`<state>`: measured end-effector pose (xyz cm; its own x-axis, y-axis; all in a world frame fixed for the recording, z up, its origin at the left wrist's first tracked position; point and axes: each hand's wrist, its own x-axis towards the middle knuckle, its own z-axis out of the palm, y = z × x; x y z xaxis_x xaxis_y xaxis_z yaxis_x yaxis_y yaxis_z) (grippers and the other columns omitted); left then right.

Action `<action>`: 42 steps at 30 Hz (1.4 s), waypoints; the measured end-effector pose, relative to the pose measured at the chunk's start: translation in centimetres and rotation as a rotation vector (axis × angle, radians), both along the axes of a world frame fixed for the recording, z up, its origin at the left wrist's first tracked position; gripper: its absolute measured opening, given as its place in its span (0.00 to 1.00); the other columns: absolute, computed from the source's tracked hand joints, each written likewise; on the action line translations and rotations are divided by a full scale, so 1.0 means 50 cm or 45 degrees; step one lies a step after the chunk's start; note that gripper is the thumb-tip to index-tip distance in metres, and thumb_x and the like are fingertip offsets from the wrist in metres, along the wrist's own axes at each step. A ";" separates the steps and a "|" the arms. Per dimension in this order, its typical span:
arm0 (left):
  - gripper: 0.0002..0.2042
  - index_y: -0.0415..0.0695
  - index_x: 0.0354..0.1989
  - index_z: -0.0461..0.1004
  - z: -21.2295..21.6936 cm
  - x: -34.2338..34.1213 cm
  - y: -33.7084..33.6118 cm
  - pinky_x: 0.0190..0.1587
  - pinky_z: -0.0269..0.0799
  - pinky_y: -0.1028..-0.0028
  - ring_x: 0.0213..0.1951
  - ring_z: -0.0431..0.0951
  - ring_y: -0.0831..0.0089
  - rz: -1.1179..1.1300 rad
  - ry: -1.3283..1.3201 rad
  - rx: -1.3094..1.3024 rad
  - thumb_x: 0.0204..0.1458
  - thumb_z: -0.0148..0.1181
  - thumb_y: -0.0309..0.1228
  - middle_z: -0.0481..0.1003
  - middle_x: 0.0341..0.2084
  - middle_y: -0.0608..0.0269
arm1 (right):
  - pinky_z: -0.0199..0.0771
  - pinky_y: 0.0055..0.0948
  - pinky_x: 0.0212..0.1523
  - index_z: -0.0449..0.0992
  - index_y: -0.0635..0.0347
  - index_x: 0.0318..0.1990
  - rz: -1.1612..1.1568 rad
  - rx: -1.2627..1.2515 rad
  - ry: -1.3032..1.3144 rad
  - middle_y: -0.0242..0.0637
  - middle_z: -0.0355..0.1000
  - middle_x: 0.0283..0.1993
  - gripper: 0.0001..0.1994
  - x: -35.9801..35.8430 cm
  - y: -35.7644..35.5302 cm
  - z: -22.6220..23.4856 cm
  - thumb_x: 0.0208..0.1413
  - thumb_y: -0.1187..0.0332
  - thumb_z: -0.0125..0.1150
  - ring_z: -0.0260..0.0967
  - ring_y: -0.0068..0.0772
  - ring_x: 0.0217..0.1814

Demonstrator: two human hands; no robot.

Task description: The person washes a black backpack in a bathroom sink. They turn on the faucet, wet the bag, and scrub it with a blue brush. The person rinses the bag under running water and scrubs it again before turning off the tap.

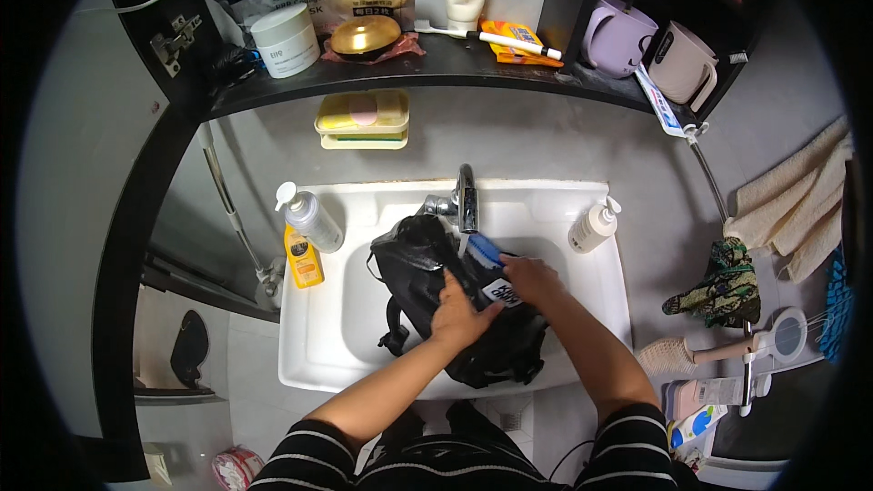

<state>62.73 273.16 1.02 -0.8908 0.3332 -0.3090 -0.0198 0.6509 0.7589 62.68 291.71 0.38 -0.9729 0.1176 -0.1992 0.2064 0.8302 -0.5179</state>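
Note:
A wet black backpack [414, 295] with a white label patch lies across the white sink [309, 345], its straps hanging toward the basin's left and front. Under the chrome faucet [466, 200], a thin stream of water falls onto the bag. My left hand [459, 316] grips the backpack near its middle, thumb and forefinger spread on the fabric, the other fingers partly hidden. In my right hand [535, 280] is a blue scrub brush [486, 252], closed in the fingers and resting on the bag just right of the faucet's stream.
A pump bottle [314, 223] and a yellow bottle [303, 259] stand at the sink's left; another pump bottle [593, 225] is at its right. Above runs a black shelf [364, 82] with toiletries and mugs [618, 36]. Towels [791, 195] and a hairbrush [668, 356] hang right.

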 end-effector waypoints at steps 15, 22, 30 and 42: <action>0.19 0.43 0.37 0.64 -0.047 -0.147 -0.008 0.31 0.79 0.66 0.24 0.72 0.71 0.728 -0.911 1.111 0.51 0.65 0.43 0.67 0.25 0.65 | 0.73 0.42 0.38 0.68 0.47 0.60 -0.030 0.112 0.315 0.49 0.72 0.33 0.20 0.165 -0.042 0.249 0.59 0.66 0.52 0.72 0.49 0.33; 0.17 0.36 0.33 0.70 -0.087 -0.020 0.050 0.30 0.77 0.68 0.31 0.80 0.62 0.508 -0.840 0.925 0.51 0.64 0.40 0.76 0.29 0.54 | 0.74 0.45 0.36 0.63 0.34 0.62 -0.094 0.594 -0.240 0.45 0.73 0.39 0.20 0.200 0.026 0.113 0.62 0.59 0.45 0.74 0.50 0.34; 0.26 0.41 0.46 0.70 -0.063 -0.165 -0.084 0.40 0.76 0.61 0.39 0.76 0.62 0.757 -1.077 1.112 0.53 0.57 0.53 0.74 0.32 0.57 | 0.74 0.46 0.36 0.64 0.35 0.62 -0.174 0.580 -0.130 0.46 0.73 0.37 0.20 0.221 0.040 0.072 0.61 0.59 0.47 0.74 0.50 0.34; 0.16 0.33 0.30 0.69 -0.044 -0.048 -0.122 0.20 0.75 0.74 0.17 0.75 0.66 0.861 -0.911 1.181 0.59 0.55 0.37 0.76 0.22 0.48 | 0.73 0.47 0.23 0.69 0.35 0.57 -0.318 0.575 0.427 0.42 0.72 0.25 0.18 0.169 -0.206 0.016 0.59 0.57 0.51 0.73 0.48 0.21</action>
